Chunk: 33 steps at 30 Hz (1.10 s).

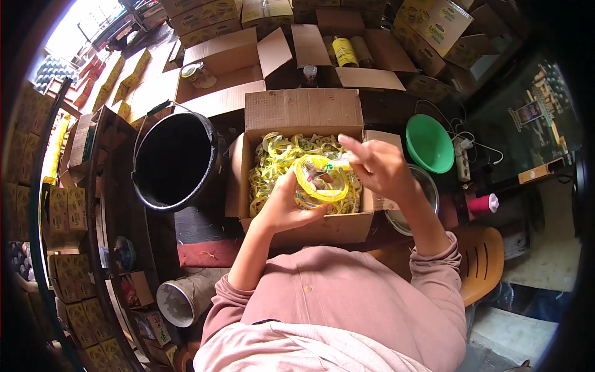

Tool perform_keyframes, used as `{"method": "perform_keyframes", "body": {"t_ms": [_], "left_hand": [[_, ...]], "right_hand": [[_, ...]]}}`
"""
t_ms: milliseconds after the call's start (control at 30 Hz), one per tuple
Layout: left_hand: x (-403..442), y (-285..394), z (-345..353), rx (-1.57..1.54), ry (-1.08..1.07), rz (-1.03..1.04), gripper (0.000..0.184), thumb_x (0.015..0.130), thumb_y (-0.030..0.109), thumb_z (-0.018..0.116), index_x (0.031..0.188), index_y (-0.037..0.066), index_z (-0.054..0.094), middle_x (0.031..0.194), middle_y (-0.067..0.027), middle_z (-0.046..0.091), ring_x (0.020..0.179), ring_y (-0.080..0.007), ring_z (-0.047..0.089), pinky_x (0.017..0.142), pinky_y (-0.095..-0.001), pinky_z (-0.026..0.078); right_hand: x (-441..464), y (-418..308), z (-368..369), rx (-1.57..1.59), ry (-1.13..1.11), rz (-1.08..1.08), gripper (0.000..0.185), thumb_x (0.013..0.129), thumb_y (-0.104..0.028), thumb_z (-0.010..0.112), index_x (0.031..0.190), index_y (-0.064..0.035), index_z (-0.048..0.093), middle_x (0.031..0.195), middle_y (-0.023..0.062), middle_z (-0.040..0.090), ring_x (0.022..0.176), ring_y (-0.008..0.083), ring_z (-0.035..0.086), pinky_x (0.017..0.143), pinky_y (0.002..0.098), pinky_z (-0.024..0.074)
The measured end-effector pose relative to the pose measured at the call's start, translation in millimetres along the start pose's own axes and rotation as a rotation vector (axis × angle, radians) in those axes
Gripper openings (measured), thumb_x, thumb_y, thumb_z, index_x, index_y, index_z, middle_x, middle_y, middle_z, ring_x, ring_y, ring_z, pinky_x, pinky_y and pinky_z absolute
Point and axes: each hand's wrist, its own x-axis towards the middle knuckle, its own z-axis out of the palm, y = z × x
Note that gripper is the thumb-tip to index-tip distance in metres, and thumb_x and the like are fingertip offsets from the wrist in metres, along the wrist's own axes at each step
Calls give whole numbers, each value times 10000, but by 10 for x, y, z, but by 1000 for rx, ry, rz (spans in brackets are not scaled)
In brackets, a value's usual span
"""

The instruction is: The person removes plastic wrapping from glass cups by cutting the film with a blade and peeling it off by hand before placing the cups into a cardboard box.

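Fingers of the left hand [286,199] curl around a yellow-rimmed plastic ring [327,198]; a light grip should avoid creasing it. To its right, the right hand [383,166] extends an index finger; any hold is unclear. Beneath and beyond, tangled yellow strips [271,164] fill a cardboard box [338,229] on the desk [195,224].

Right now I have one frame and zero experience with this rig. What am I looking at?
No machine here: these are a person's bare hands. The single picture comes from a camera worn on the head, looking forward and down, so the wearer's sleeves show too. The left hand holds a yellow-edged loop. The right hand is close by, index finger out; whether it touches the loop is unclear. Beneath them, an open carton full of yellow strips sits on a dark table, with a black bucket to its left and a green bowl to its right.
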Motion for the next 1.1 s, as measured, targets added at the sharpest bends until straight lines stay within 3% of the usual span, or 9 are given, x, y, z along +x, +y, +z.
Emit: {"method": "perform_keyframes", "body": {"t_ms": [167, 267, 367, 467, 567, 667, 867, 967, 1100], "left_hand": [[-21, -30, -29, -25, -73, -7, 607, 593, 156, 737, 1106, -21, 464, 962, -114, 586, 857, -207, 576, 795, -302, 447], [-15, 65, -30, -215, -77, -71, 629, 583, 149, 740, 1121, -18, 460, 971, -100, 590, 868, -190, 575, 805, -298, 445], [13, 148, -63, -269, -116, -27, 606, 587, 128, 732, 1118, -13, 476, 979, -88, 594, 881, -167, 572, 815, -298, 445], [45, 155, -85, -213, -30, 154, 582, 590, 117, 741, 1103, -8, 497, 983, -79, 598, 880, -165, 578, 816, -298, 450], [57, 204, -145, -220, -116, 99, 609, 573, 129, 770, 1106, -6, 508, 997, -89, 602, 896, -178, 582, 825, -310, 449], [-3, 153, -152, -212, -67, 14, 658, 552, 153, 795, 1121, -8, 506, 1019, -105, 603, 905, -194, 588, 829, -316, 449], [14, 123, -196, -53, -104, 50, 653, 534, 143, 793, 1109, -6, 521, 1016, -135, 604, 923, -242, 593, 847, -326, 446], [9, 218, -207, -63, -93, -87, 670, 522, 142, 795, 1109, -13, 515, 1035, -161, 589, 962, -287, 576, 868, -344, 434], [2, 219, -266, 243, -88, 94, 698, 505, 148, 803, 1112, -22, 504, 1082, -190, 556, 1019, -347, 533, 889, -379, 415]], "right_hand": [[188, 63, -179, 368, -193, 228, 486, 595, 79, 671, 1053, -68, 599, 708, 62, 631, 626, 161, 620, 603, 260, 493], [214, 97, -207, 471, -239, 274, 410, 600, 79, 683, 987, -43, 625, 709, 67, 641, 638, 126, 631, 612, 232, 499], [257, 54, -257, 539, -257, 334, 353, 609, 88, 681, 938, -30, 632, 700, 71, 632, 638, 120, 626, 601, 227, 493], [228, 55, -251, 568, -220, 334, 276, 619, 86, 682, 871, -19, 643, 699, 65, 628, 638, 111, 610, 596, 221, 482], [210, 23, -265, 595, -185, 338, 212, 632, 71, 684, 825, -11, 650, 704, 54, 632, 651, 100, 598, 598, 220, 474], [218, -29, -288, 599, -126, 339, 179, 627, 69, 698, 783, -3, 650, 715, 61, 636, 651, 103, 596, 604, 224, 474], [217, -101, -328, 602, -90, 382, 174, 617, 98, 704, 729, -6, 621, 704, 59, 621, 652, 116, 587, 612, 225, 467], [200, -78, -311, 604, -75, 386, 160, 627, 69, 709, 753, 0, 638, 707, 57, 626, 646, 108, 596, 611, 218, 478], [166, -64, -262, 623, -51, 407, 196, 629, 79, 700, 792, -6, 629, 692, 50, 616, 642, 103, 595, 606, 211, 477]]}}
